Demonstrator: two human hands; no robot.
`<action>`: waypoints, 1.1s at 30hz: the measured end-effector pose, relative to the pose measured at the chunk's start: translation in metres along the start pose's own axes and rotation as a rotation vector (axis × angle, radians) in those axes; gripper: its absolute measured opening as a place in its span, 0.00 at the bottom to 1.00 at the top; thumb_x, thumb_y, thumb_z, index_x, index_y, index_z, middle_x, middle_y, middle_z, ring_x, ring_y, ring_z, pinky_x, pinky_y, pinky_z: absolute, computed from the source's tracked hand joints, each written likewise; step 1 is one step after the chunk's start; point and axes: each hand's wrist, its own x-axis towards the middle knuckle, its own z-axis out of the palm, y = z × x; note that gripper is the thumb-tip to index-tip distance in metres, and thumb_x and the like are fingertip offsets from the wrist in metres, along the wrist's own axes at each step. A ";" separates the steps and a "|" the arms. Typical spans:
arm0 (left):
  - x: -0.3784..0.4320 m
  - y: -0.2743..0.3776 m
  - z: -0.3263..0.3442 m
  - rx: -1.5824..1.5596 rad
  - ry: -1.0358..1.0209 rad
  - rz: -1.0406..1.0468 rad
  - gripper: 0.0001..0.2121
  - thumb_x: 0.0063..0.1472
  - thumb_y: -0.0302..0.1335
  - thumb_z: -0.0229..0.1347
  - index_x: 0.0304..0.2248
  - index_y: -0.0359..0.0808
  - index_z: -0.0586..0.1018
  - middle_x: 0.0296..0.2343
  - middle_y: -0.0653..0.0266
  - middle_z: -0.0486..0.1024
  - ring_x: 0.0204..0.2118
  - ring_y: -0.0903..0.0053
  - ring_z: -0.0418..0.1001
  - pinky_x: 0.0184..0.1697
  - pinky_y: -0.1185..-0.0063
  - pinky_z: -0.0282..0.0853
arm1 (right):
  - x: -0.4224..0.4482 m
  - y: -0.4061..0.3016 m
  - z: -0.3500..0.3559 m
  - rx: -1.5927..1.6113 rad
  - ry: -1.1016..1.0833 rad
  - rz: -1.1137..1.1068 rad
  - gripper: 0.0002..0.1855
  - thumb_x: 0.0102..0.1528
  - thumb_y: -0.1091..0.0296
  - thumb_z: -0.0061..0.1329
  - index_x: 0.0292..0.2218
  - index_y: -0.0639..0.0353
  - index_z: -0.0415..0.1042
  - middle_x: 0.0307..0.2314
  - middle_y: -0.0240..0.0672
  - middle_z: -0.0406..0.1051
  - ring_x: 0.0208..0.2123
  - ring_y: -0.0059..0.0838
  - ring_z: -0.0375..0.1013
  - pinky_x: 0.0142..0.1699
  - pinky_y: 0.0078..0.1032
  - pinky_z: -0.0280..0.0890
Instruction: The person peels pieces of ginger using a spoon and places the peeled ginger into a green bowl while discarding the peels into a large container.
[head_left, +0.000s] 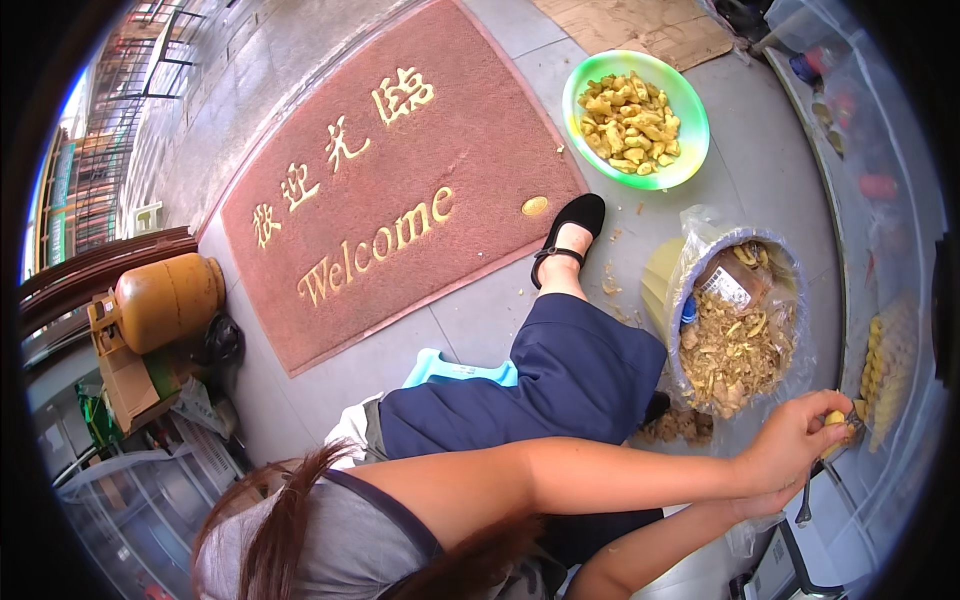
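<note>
My left hand (791, 439) pinches a piece of peeled ginger (834, 431) between thumb and fingers, at the far right. Just below it, my right hand (776, 501) is partly hidden; the handle of a metal tool (805, 504) sticks out from it, its working end not clearly visible. Left of the hands, a bin (664, 289) with a clear plastic liner holds brown peelings (739, 349) and wrappers. Farther up, a green and white basin (694, 157) on the floor holds many pieces of ginger (634, 124).
A red welcome mat (405, 187) covers the floor beyond my foot. A light-blue plastic stool (457, 371) is under me. An orange gas cylinder (169, 300) and a cardboard box (131, 386) lie at the left. Cardboard (637, 30) lies beyond the basin. Scraps dot the tiles.
</note>
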 end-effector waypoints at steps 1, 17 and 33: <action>0.002 0.000 -0.003 0.049 0.007 -0.043 0.14 0.55 0.23 0.50 0.42 0.32 0.65 0.28 0.69 0.66 0.24 0.92 0.63 0.23 0.90 0.61 | -0.002 0.000 0.001 0.019 -0.003 0.022 0.25 0.58 0.58 0.25 0.51 0.67 0.53 0.48 0.40 0.55 0.49 0.29 0.57 0.54 0.27 0.49; 0.013 0.016 -0.019 0.402 -0.021 0.023 0.12 0.59 0.36 0.47 0.35 0.36 0.71 0.22 0.71 0.68 0.17 0.91 0.59 0.20 0.91 0.57 | -0.008 -0.017 0.011 0.308 -0.145 0.131 0.15 0.56 0.61 0.34 0.33 0.66 0.65 0.32 0.41 0.66 0.31 0.28 0.66 0.38 0.22 0.61; 0.005 0.019 -0.038 0.135 -0.162 -0.356 0.13 0.61 0.35 0.40 0.38 0.34 0.68 0.24 0.67 0.65 0.22 0.84 0.60 0.26 0.86 0.58 | -0.018 -0.030 0.012 -0.008 -0.032 -0.062 0.13 0.53 0.72 0.36 0.39 0.69 0.64 0.35 0.41 0.67 0.30 0.23 0.67 0.36 0.20 0.61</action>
